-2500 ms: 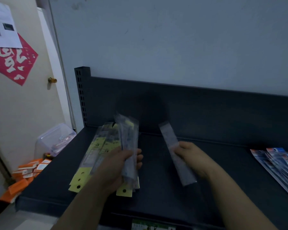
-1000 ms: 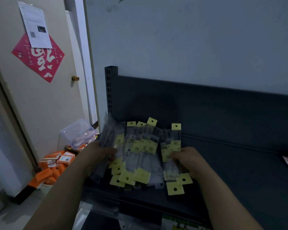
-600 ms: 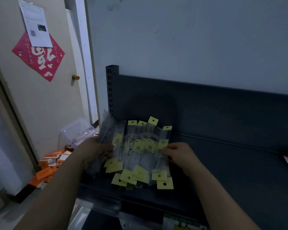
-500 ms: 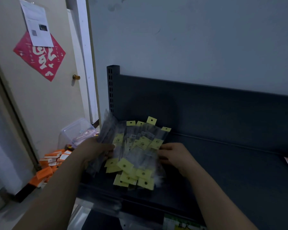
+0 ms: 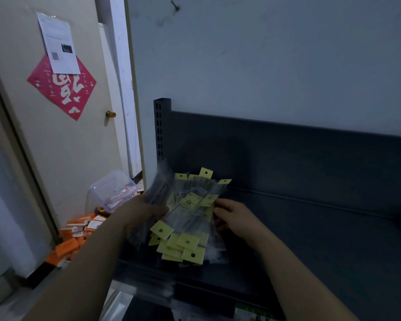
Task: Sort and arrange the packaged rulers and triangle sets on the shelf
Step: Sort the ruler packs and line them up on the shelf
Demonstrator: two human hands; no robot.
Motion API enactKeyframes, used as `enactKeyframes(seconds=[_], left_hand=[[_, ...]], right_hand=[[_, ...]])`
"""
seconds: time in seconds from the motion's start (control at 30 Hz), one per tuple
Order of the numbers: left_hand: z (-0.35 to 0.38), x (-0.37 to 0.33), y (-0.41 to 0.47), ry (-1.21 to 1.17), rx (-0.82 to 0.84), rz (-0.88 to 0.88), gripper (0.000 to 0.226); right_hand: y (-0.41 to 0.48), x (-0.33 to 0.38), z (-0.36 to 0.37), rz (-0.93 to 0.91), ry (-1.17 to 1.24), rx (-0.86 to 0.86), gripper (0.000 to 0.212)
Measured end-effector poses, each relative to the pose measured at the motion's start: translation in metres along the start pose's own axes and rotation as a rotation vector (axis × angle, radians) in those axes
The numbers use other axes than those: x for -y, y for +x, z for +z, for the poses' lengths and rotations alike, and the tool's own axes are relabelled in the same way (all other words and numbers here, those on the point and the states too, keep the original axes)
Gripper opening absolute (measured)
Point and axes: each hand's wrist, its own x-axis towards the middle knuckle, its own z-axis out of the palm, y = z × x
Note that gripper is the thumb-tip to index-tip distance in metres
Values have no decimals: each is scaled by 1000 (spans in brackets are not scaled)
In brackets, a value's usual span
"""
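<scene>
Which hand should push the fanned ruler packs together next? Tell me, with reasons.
Probably right. The left hand grips the ruler packs at their left edge, steadying them; the right hand holds nothing, its fingers touching the fan's right edge, free to push.

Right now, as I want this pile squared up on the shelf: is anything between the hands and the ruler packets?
Nothing visible does. The left hand grips the ruler packets at their left side, the right hand touches their right edge, and the pile sits over the left end of the shelf.

Head-worn view, downward, near shelf
</scene>
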Motion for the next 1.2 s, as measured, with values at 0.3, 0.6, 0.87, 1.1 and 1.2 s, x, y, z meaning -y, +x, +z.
enactKeyframes(seconds=[0.3, 0.6, 0.87, 1.1, 1.2], left_hand=[[-10, 6, -12, -272, 9, 3, 10], [-16, 12, -16, -299, 32, -21, 19], [-29, 17, -13, -264, -20, -12, 26], [-24, 6, -27, -358, -36, 77, 25], [-14, -8, -31, -630, 86, 101, 37]], right_hand=[[-8, 3, -4, -7, -241, -174, 34], [-19, 13, 0, 29, -207, -154, 32], [-24, 12, 3, 47, -147, -210, 32], [-24, 6, 5, -1, -106, -306, 32], [-28, 13, 0, -78, -67, -340, 16]])
